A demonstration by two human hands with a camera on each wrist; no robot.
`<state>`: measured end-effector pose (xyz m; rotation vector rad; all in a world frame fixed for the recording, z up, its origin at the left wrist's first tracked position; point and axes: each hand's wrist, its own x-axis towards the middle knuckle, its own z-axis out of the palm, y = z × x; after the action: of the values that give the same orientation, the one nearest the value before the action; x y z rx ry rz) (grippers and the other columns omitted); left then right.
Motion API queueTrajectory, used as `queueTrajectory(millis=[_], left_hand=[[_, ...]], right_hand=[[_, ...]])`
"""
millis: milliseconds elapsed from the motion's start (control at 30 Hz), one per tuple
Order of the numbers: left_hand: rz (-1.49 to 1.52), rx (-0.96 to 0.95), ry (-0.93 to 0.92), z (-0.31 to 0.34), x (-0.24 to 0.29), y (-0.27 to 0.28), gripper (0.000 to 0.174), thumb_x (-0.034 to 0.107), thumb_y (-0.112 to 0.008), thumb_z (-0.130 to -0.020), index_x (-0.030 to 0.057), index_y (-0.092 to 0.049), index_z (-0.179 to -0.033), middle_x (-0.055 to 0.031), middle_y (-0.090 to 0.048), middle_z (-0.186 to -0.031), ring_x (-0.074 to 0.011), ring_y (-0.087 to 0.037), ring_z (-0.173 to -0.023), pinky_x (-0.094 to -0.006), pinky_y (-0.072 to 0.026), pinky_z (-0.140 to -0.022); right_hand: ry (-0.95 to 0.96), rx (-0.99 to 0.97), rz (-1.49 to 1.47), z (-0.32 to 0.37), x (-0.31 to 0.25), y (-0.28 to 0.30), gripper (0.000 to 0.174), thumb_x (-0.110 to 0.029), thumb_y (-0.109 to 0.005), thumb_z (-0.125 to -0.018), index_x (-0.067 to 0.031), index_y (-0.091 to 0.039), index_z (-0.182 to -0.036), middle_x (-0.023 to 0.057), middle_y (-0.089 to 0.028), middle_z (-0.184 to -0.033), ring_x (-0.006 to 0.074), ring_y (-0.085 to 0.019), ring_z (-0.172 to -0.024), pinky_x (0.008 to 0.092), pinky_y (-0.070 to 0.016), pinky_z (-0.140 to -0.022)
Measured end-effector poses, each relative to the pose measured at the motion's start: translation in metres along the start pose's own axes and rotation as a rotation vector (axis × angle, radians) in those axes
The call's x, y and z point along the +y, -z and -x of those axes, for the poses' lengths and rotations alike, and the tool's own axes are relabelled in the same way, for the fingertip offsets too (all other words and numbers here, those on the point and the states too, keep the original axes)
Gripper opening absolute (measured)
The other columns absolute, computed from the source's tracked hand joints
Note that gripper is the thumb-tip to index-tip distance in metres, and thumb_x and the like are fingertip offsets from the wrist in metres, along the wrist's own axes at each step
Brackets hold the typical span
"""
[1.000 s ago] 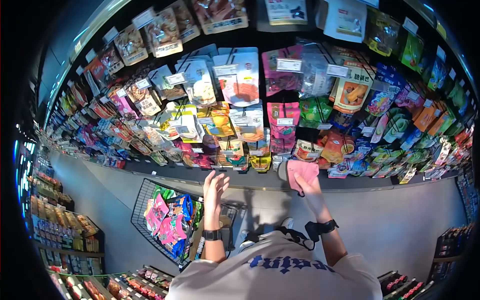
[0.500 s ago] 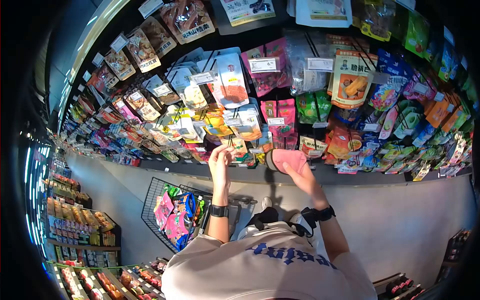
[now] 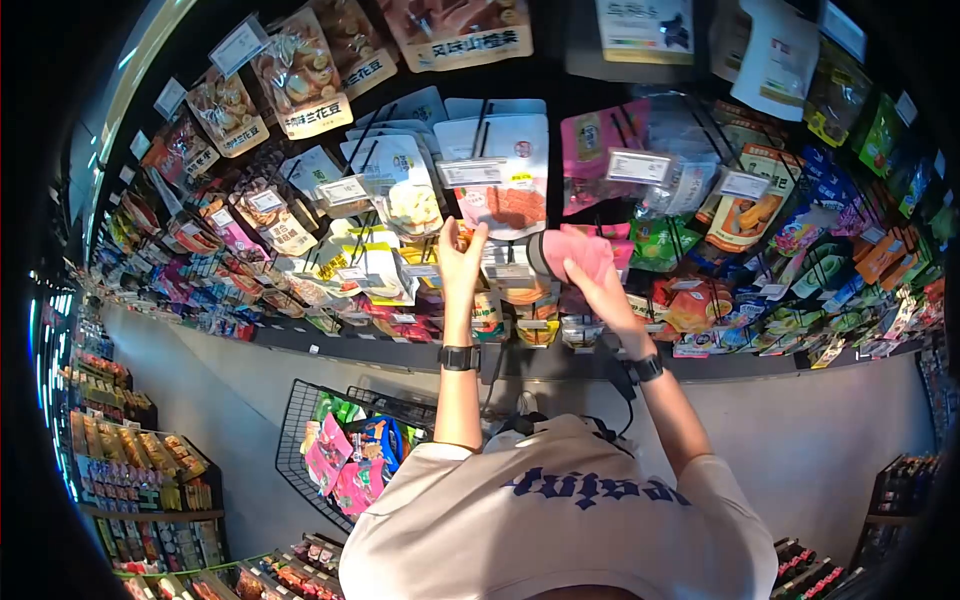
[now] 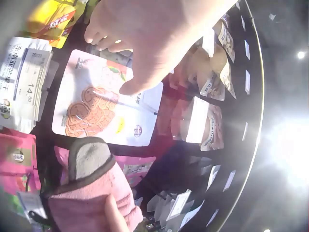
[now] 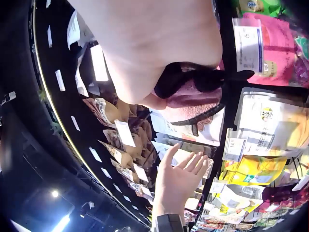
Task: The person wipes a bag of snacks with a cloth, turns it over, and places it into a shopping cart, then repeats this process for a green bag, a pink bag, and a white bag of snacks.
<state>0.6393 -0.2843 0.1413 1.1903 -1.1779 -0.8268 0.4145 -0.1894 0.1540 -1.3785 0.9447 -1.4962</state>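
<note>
In the head view my right hand (image 3: pixel 602 292) grips a folded pink cloth piece (image 3: pixel 580 256), held up before the hanging snack bags. Dark binding runs along the edge of this cloth, and the left wrist view shows its grey lining (image 4: pixel 91 159) and a black loop. To its left my left hand (image 3: pixel 462 265) is raised with loosely bent fingers, holding nothing. A white snack pouch (image 3: pixel 515 205) with a red-brown picture hangs just beyond the left hand; in the left wrist view the thumb (image 4: pixel 131 87) overlaps the pouch's front.
Rows of snack bags on hooks with price tags (image 3: pixel 640 166) fill the shelf ahead. Behind the left arm stands a black wire cart (image 3: pixel 290 440) holding pink, blue and green packets (image 3: pixel 358 484). More stocked shelves (image 3: pixel 150 515) stand at the lower left.
Both hands have risen from low by the shelf's bottom edge to the middle rows, the pink cloth staying in the right hand. The body has come closer to the shelf.
</note>
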Motion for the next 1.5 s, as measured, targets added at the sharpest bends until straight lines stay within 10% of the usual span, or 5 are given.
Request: queueTrajectory(millis=[533,800,967,1133,1500], left_hand=[[-0.105,-0.172,0.096,-0.038,0.003,-0.002,0.08,0.027,-0.084,-0.071,-0.0022,-0.045,-0.134,-0.0157,-0.059,-0.116,-0.021,-0.06,-0.1,-0.0332,-0.0492,-0.086],[0.337,-0.45,0.162,0.023,0.06,0.02,0.026,0.016,-0.077,-0.085,-0.0013,-0.069,-0.102,-0.0054,-0.071,-0.093,-0.013,-0.066,-0.08,-0.0278,-0.0532,-0.073],[0.808,-0.378,0.245,0.062,0.029,0.014,0.057,0.004,-0.063,-0.092,0.0038,-0.035,-0.142,-0.0121,-0.051,-0.136,-0.0209,-0.053,-0.124,-0.0364,-0.0438,-0.103],[0.857,-0.259,0.204,0.091,0.058,-0.005,0.049,0.004,-0.061,-0.093,0.0056,-0.041,-0.138,-0.0125,-0.053,-0.134,-0.0214,-0.054,-0.122,-0.0366,-0.0449,-0.102],[0.596,-0.2,0.229,0.199,0.104,-0.038,0.045,0.0,-0.067,-0.089,0.0019,-0.048,-0.13,-0.0109,-0.059,-0.126,-0.0181,-0.059,-0.113,-0.0324,-0.0479,-0.098]], right_hand=[[-0.021,0.083,0.034,-0.054,0.002,-0.035,0.031,-0.013,-0.061,-0.096,0.0004,-0.056,-0.124,0.0057,-0.064,-0.118,0.0133,-0.058,-0.11,0.03,-0.045,-0.097],[-0.015,0.061,-0.12,-0.01,-0.04,-0.021,0.022,-0.003,-0.057,-0.096,-0.0015,-0.055,-0.118,0.0028,-0.062,-0.111,0.0114,-0.058,-0.105,0.0264,-0.0444,-0.095],[0.074,-0.02,-0.117,0.025,-0.064,-0.008,0.027,-0.004,-0.058,-0.095,-0.0018,-0.051,-0.121,0.0044,-0.054,-0.119,0.0122,-0.054,-0.113,0.0258,-0.0403,-0.099],[-0.06,0.457,-0.167,0.067,-0.061,0.04,0.031,-0.004,-0.058,-0.096,0.0025,-0.049,-0.126,0.0104,-0.06,-0.121,0.0144,-0.059,-0.109,0.0272,-0.045,-0.097],[0.13,0.376,-0.071,0.136,-0.07,0.077,0.037,-0.009,-0.054,-0.099,0.007,-0.042,-0.13,0.0148,-0.054,-0.133,0.0189,-0.051,-0.124,0.0295,-0.0389,-0.104]])
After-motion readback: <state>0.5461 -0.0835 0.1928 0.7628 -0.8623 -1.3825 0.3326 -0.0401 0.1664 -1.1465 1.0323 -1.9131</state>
